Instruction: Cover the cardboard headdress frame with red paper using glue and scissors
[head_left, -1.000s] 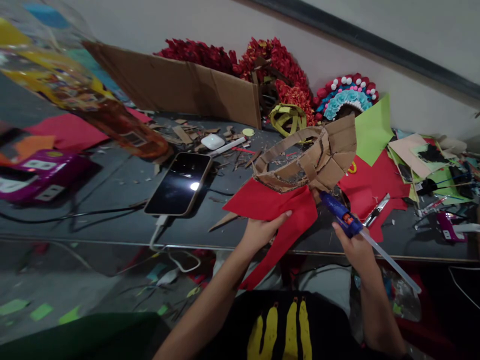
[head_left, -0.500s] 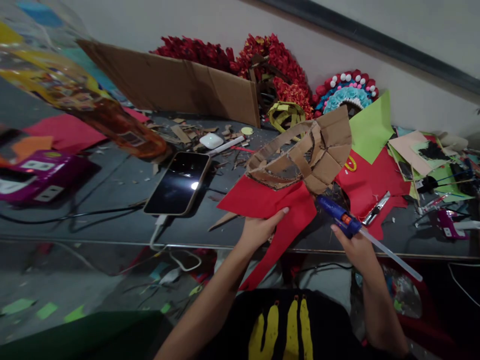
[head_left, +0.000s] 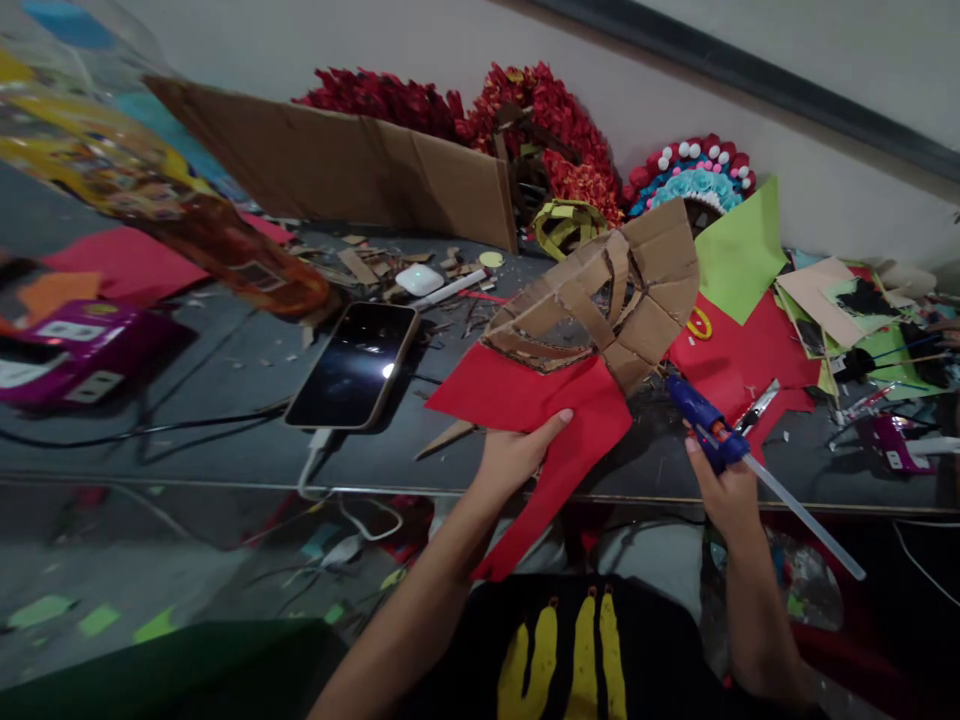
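Observation:
My left hand [head_left: 521,455] is closed on a red paper sheet [head_left: 581,400], thumb on top and the other fingers hidden beneath. The paper lies against a cardboard frame [head_left: 600,310] made of curved strips, with a fan-shaped panel at its upper right. A long red tail of the sheet hangs past the table edge toward my lap. In my right hand [head_left: 724,490] is a blue hot glue gun [head_left: 701,415]. A clear glue stick [head_left: 810,520] sticks out of its back end, and its nozzle points up-left, close to the cardboard panel.
A phone [head_left: 356,365] on a white charging cable and a tilted bottle [head_left: 255,260] stand left. Cardboard scraps [head_left: 360,265] lie behind. A box cutter [head_left: 757,408] rests on red paper [head_left: 727,350] at right, near green paper [head_left: 742,250]. A cardboard sheet [head_left: 337,165] leans at the back.
My right hand has drawn the glue gun to the right and slightly down, away from the cardboard. The cardboard frame has tilted, showing its openings differently, and my left hand keeps its hold.

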